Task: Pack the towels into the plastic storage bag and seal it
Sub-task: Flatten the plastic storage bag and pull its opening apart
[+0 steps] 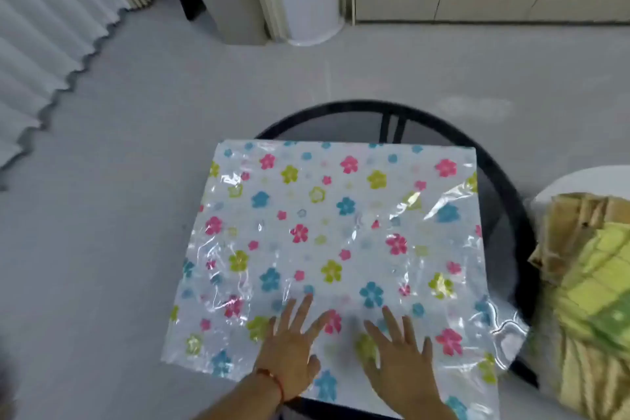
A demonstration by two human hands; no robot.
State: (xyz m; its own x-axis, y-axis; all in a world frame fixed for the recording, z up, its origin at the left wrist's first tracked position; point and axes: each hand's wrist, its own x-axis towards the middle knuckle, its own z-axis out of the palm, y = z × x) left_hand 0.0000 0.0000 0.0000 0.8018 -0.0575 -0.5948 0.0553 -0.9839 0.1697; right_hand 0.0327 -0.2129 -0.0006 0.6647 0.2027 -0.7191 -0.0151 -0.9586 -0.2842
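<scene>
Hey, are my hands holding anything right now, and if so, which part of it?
Nothing is gripped. Left hand and right hand lie flat, fingers spread, on the near end of the flowered plastic bag.

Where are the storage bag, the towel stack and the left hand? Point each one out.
storage bag (341, 215): head view, middle of the flowered plastic.
towel stack (593, 283): head view, top of the green-yellow folds.
left hand (289, 348): head view, back of hand.

Both hands (289, 348) flat on bag (341, 215), towels (589, 283) nearby

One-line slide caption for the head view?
Both hands, left and right, flatten the flowered bag; towels wait alongside.
</scene>
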